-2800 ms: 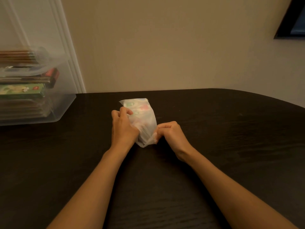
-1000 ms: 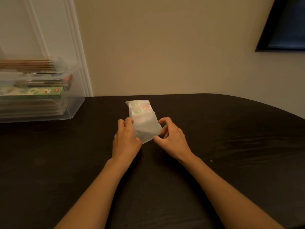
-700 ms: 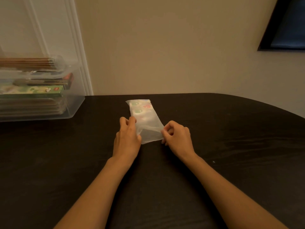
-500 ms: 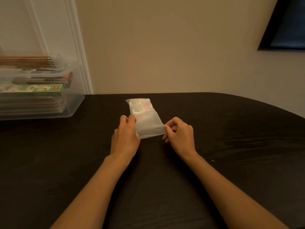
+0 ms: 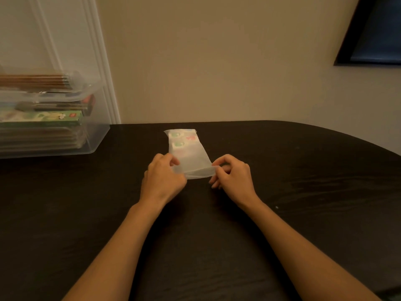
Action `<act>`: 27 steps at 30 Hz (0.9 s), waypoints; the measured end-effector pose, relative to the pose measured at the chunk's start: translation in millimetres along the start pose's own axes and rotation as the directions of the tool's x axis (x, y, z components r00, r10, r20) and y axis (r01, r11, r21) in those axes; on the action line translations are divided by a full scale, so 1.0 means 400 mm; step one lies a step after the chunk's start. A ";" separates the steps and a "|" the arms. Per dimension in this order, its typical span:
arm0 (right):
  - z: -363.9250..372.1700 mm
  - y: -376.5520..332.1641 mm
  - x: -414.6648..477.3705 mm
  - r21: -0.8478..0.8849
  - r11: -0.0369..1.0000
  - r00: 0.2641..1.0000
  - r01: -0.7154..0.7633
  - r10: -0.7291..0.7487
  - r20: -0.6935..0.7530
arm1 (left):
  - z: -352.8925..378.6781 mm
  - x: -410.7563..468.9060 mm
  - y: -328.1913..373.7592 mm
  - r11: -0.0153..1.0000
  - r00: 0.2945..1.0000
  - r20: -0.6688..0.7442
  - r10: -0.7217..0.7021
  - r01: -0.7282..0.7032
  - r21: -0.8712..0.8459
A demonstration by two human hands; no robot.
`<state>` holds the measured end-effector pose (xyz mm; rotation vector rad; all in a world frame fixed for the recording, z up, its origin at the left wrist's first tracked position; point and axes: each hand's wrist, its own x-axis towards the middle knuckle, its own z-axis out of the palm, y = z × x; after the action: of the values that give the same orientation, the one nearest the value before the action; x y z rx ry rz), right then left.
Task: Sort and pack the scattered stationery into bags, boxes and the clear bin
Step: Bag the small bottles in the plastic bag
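The frosted bag [image 5: 188,148] lies flat on the table [image 5: 303,192] between the two hands, its small coloured items [image 5: 179,144] bunched at the end beyond the fingertips. The left hand [image 5: 162,177] pinches the near left corner of the bag's mouth and the right hand [image 5: 233,177] pinches the near right corner, so the mouth is taut between them. Sealing likely goes best by holding that tension and pressing along the strip from corner to corner. The clear bin [image 5: 95,135] stands well beyond and left of the left hand, across open tabletop. The table's curved edge lies far right of the right hand.
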<state>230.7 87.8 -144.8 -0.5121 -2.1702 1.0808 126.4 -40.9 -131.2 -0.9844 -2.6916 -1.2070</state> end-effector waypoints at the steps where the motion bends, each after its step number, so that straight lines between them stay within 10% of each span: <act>1: 0.000 0.001 0.001 0.003 1.000 1.000 -0.001 0.001 -0.013 | 0.006 0.002 0.000 1.000 0.999 0.055 -0.004 0.003 0.008; 14: -0.003 -0.007 -0.004 -0.003 0.999 0.999 0.045 -0.045 0.000 | 0.019 -0.004 -0.009 0.996 0.989 -0.147 -0.015 0.028 0.089; 27: -0.032 -0.009 0.006 0.023 0.974 0.974 -0.226 0.226 -0.001 | -0.010 0.002 -0.008 0.987 0.982 -0.165 -0.093 0.070 -0.145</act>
<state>237.8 94.1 -135.2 -0.7646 -2.1319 1.2219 123.2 -44.6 -130.4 -0.7500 -2.5671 -1.4394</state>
